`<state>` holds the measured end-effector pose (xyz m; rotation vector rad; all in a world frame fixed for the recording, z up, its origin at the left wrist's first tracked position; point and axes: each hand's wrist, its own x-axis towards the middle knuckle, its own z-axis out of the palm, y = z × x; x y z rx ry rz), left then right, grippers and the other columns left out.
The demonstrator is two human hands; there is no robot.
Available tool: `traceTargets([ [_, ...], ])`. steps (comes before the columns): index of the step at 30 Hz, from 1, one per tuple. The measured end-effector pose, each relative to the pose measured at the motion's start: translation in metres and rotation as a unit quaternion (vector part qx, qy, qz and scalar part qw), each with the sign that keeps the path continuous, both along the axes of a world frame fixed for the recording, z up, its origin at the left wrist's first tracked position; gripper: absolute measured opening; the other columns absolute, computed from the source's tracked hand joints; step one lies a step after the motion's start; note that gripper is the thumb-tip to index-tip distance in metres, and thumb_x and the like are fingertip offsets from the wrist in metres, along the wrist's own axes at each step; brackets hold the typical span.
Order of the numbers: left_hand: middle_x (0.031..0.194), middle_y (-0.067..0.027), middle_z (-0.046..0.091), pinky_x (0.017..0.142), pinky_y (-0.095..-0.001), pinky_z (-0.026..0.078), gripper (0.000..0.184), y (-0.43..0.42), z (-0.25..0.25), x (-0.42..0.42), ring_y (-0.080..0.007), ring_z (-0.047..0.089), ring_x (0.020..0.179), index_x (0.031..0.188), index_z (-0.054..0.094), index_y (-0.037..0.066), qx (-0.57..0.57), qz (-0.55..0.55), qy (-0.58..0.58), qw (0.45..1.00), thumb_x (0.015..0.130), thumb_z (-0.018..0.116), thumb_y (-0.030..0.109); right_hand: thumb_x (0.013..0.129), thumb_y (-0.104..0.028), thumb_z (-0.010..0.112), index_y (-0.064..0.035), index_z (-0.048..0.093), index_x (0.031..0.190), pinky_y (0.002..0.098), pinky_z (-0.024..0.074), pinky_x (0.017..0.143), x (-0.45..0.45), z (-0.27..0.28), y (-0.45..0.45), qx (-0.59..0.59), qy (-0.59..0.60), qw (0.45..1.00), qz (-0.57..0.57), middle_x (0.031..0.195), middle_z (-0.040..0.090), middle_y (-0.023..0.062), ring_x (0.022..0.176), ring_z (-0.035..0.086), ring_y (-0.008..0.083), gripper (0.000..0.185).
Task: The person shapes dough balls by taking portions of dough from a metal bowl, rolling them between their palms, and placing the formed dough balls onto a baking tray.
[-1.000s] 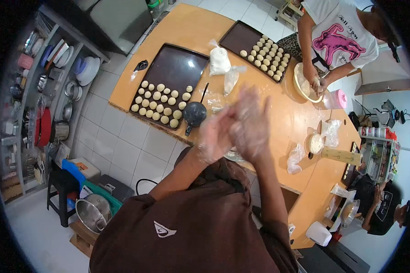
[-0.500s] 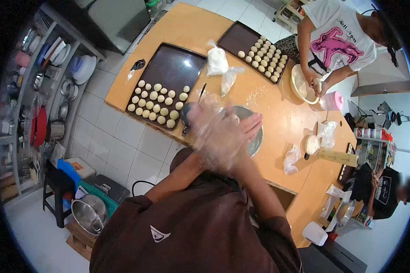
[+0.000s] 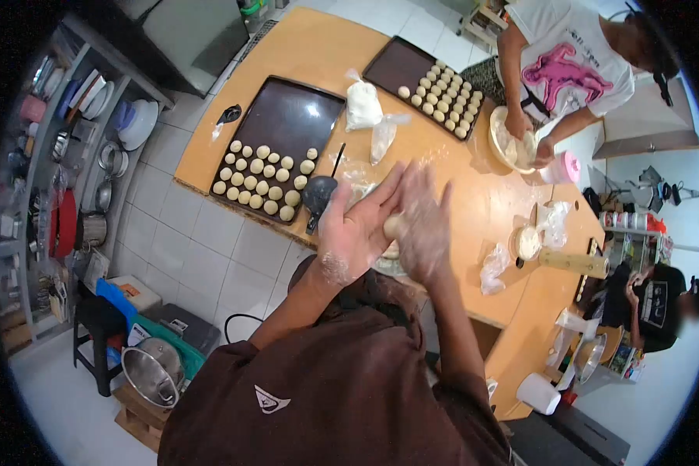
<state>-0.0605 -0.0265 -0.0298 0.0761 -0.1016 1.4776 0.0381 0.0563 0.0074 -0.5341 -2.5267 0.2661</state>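
Observation:
Between my two palms is a pale dough ball point(image 3: 394, 226), partly covered by the fingers. My left hand point(image 3: 357, 225) is turned palm up, with floury skin and straight fingers, against one side of the ball. My right hand point(image 3: 425, 233), smeared by motion, presses on the other side with its fingers stretched. Below them a metal bowl point(image 3: 390, 269) is mostly hidden, and some pale dough shows in it. Left of my left hand lies a dark rounded object point(image 3: 318, 194) with a thin black stick; its kind is unclear.
A dark baking tray point(image 3: 291, 116) holds rows of dough balls; a second tray point(image 3: 396, 66) lies farther back. Flour bags point(image 3: 363, 105) stand between. Across the table point(image 3: 458, 210), a co-worker point(image 3: 567, 70) works over a cream bowl point(image 3: 499, 144). Another person point(image 3: 660, 307) is far right.
My hands were blurred and pressed together over the bowl; now they are farther apart at the fingers, with the dough ball visible between them. The co-worker's hands have gone down into the cream bowl.

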Motion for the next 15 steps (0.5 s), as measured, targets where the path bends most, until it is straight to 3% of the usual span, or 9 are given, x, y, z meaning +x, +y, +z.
traceTargets([
  [2,0.159,-0.0075,0.019,0.115,-0.0332,0.026,0.092,0.012,-0.025,0.010,-0.0204,0.030,0.141,0.154,0.010,0.006,-0.006,0.021,0.012,1.000,0.092,0.021,0.073,0.098,-0.033,0.038,0.0005,0.033,0.145,0.0543,0.0080,0.118,-0.002,0.001,-0.019,0.013,-0.032,0.997,0.065,0.152,0.033,0.0167,0.145,0.024,0.0318,0.058],
  [3,0.159,-0.0079,0.020,0.114,-0.0335,0.028,0.094,0.022,-0.043,0.030,-0.0211,0.034,0.139,0.154,0.012,0.006,-0.074,0.022,0.151,0.985,0.091,0.020,0.075,0.099,-0.033,0.036,0.0005,0.029,0.147,0.0546,0.0075,0.118,0.003,0.001,-0.031,0.014,-0.052,0.995,0.089,0.154,0.031,0.0167,0.146,0.021,0.0320,0.059],
  [5,0.158,-0.0104,0.023,0.114,-0.0347,0.028,0.103,0.016,-0.006,0.042,-0.0225,0.035,0.138,0.154,0.014,0.005,-0.061,0.012,0.256,0.965,0.085,0.019,0.082,0.101,-0.034,0.032,0.0006,0.023,0.150,0.0552,0.0064,0.118,0.012,0.002,-0.044,0.017,-0.089,0.987,0.133,0.157,0.025,0.0167,0.148,0.017,0.0325,0.061],
  [8,0.160,-0.0133,0.012,0.119,-0.0368,0.017,0.114,-0.006,0.003,0.023,-0.0225,0.015,0.147,0.154,0.007,0.003,-0.137,-0.073,0.100,0.983,0.079,0.014,0.089,0.101,-0.034,0.034,-0.0010,0.024,0.150,0.0564,0.0076,0.117,0.011,0.011,-0.001,0.011,-0.089,0.994,-0.067,0.156,0.027,0.0169,0.147,0.017,0.0344,0.060],
  [9,0.161,-0.0133,0.007,0.120,-0.0386,0.009,0.116,-0.005,0.001,0.015,-0.0224,0.011,0.148,0.153,0.004,0.002,-0.080,-0.061,0.059,0.993,0.078,0.012,0.090,0.101,-0.032,0.034,-0.0015,0.023,0.151,0.0572,0.0051,0.117,0.016,0.021,-0.003,-0.035,-0.102,0.994,-0.036,0.156,0.027,0.0172,0.147,0.016,0.0358,0.059],
  [11,0.160,-0.0136,0.011,0.120,-0.0408,0.007,0.113,0.007,0.007,0.010,-0.0259,0.012,0.148,0.154,0.005,0.004,-0.030,0.018,0.124,0.992,0.079,0.012,0.088,0.102,-0.030,0.033,-0.0011,0.023,0.151,0.0571,0.0025,0.117,-0.017,0.069,-0.021,-0.167,-0.435,0.883,0.055,0.156,0.026,0.0173,0.147,0.015,0.0359,0.058],
  [12,0.160,-0.0138,0.014,0.120,-0.0420,0.005,0.111,0.011,0.007,0.014,-0.0277,0.013,0.148,0.154,0.006,0.005,-0.010,0.054,0.153,0.987,0.080,0.012,0.087,0.101,-0.030,0.034,-0.0013,0.023,0.151,0.0570,0.0020,0.117,-0.016,0.066,-0.030,-0.153,-0.439,0.881,0.087,0.156,0.026,0.0175,0.147,0.016,0.0360,0.058],
  [13,0.160,-0.0131,0.014,0.121,-0.0372,0.004,0.108,0.017,0.001,0.024,-0.0260,0.015,0.147,0.153,0.007,0.002,-0.071,0.024,0.216,0.973,0.083,0.015,0.084,0.101,-0.029,0.035,-0.0015,0.023,0.151,0.0569,0.0016,0.117,-0.015,0.063,-0.039,-0.138,-0.442,0.878,0.119,0.157,0.025,0.0177,0.147,0.016,0.0362,0.058],
  [15,0.160,-0.0123,0.013,0.120,-0.0370,0.010,0.102,0.003,-0.024,0.039,-0.0241,0.015,0.147,0.154,0.008,0.003,-0.067,0.038,0.275,0.958,0.086,0.016,0.080,0.099,-0.030,0.038,-0.0028,0.024,0.151,0.0566,0.0026,0.117,0.017,-0.009,-0.054,0.054,-0.107,0.983,0.142,0.157,0.024,0.0181,0.147,0.017,0.0367,0.060],
])
